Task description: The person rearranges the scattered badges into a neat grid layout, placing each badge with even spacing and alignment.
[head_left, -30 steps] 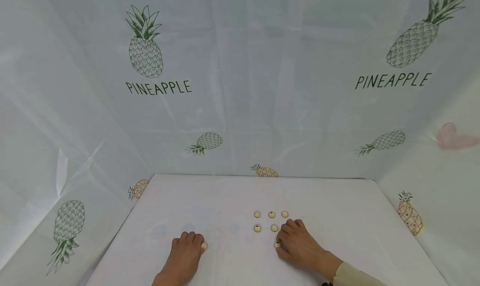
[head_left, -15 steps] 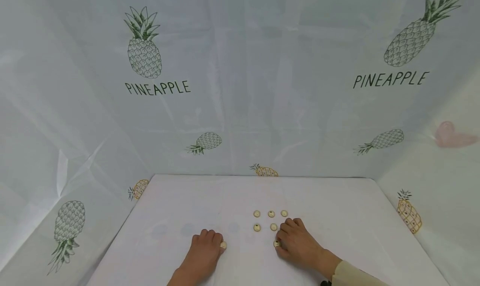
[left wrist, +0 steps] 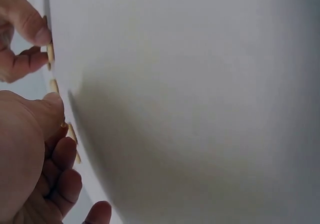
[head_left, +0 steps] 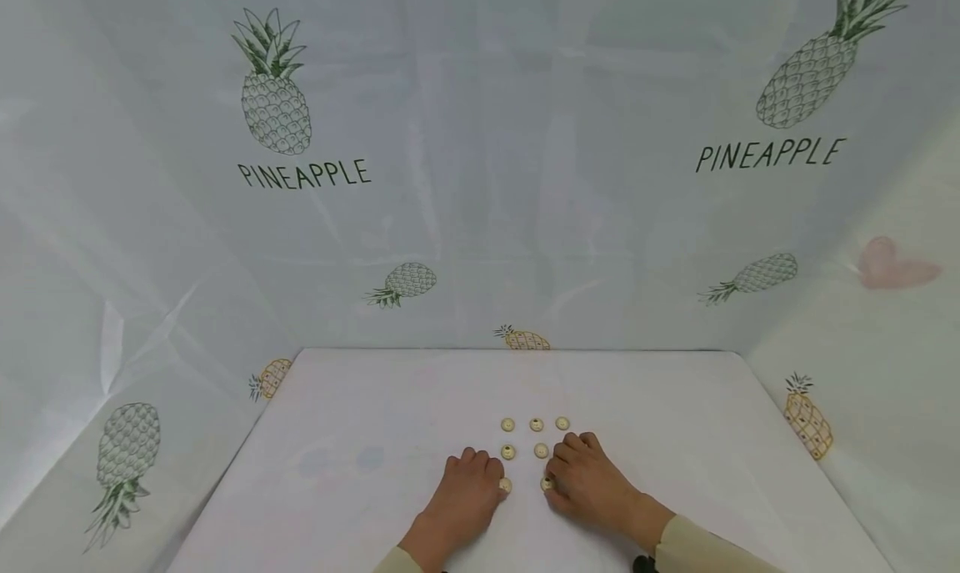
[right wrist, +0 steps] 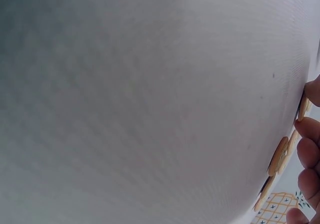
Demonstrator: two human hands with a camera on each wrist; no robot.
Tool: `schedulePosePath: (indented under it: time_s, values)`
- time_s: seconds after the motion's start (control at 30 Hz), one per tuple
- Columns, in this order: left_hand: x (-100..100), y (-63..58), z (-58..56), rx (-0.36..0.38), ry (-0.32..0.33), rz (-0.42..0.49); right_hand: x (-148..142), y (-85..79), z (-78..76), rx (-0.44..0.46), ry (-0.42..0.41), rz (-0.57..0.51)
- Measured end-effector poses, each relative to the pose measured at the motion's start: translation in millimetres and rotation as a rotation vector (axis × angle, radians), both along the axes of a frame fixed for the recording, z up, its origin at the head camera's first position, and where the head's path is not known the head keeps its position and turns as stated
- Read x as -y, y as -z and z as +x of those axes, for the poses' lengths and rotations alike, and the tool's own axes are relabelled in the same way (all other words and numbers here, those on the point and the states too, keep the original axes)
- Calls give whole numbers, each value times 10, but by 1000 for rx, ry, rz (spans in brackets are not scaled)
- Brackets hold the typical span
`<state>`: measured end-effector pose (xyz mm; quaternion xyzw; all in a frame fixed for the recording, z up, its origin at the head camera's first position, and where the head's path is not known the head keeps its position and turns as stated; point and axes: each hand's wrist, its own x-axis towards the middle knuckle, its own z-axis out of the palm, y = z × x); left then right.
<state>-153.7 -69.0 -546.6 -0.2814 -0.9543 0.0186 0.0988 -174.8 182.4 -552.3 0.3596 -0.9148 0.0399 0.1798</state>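
Observation:
Near the front of the group, my left hand (head_left: 467,491) pinches a small round wooden disc (head_left: 505,485) at its right side. Facing it across a narrow gap, my right hand (head_left: 592,485) holds another wooden disc (head_left: 547,484), which bears a dark mark. In the left wrist view, the left thumb overlaps the edge of its thin disc (left wrist: 54,86). The right wrist view catches only fingertips (right wrist: 309,129) at the right border, around a disc (right wrist: 302,106). Just beyond both hands lie two more discs, a dark-marked disc (head_left: 507,452) and a plainer disc (head_left: 541,450).
A back row holds three discs: a left disc (head_left: 507,424), a middle disc (head_left: 536,424) and a right disc (head_left: 562,423). All lie on a white-covered table (head_left: 360,414). A pineapple-print curtain (head_left: 480,181) rises behind the table and along both sides.
My left hand has slid its disc rightward across the table, from well left of the group to close beside the right hand's disc. The right hand has stayed in place.

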Motion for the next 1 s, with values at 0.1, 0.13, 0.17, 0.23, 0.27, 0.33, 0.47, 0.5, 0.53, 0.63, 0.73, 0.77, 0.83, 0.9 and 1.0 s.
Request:
schedulePosePath:
  time_s: [0.1, 0.13, 0.17, 0.23, 0.27, 0.33, 0.47, 0.5, 0.53, 0.63, 0.73, 0.77, 0.83, 0.9, 1.0]
  values:
    - [-49, 39, -13, -10, 3, -13, 22, 7, 3, -11, -10, -15]
    - [-55, 52, -16, -16, 1, -19, 30, 9, 4, -13, -14, -19]
    - [-60, 64, -17, -16, -6, -27, 40, 9, 3, -16, -18, -22]
    - [-64, 74, -22, -18, -20, -34, 54, 9, 3, -21, -23, -24]
    - [-65, 79, -25, -15, -27, -39, 60, 8, 3, -24, -25, -22]
    - [-66, 85, -28, -4, -40, -44, 69, 7, 2, -28, -26, -17]
    - [-64, 83, -26, 30, -57, -51, 85, 1, -2, -33, -27, -5]
    - [-63, 81, -26, 37, -60, -49, 86, 1, -2, -31, -26, -3]
    - [-60, 78, -23, 41, -62, -46, 88, 2, -2, -29, -26, -2]
    - [-56, 73, -19, 41, -61, -33, 88, 3, -1, -23, -24, 1]
    - [-56, 69, -16, 42, -63, -21, 85, 4, -2, -25, -27, 0]
    - [-55, 69, -14, 44, -64, -18, 83, 4, 0, -26, -28, -3]
    - [-52, 66, -8, 45, -64, -12, 78, 9, 2, -30, -29, -9]
    - [-48, 70, -5, 43, -61, -1, 72, 13, 7, -31, -26, -16]
    - [-32, 85, -2, 37, -58, 28, 49, 7, 22, -12, 3, -25]
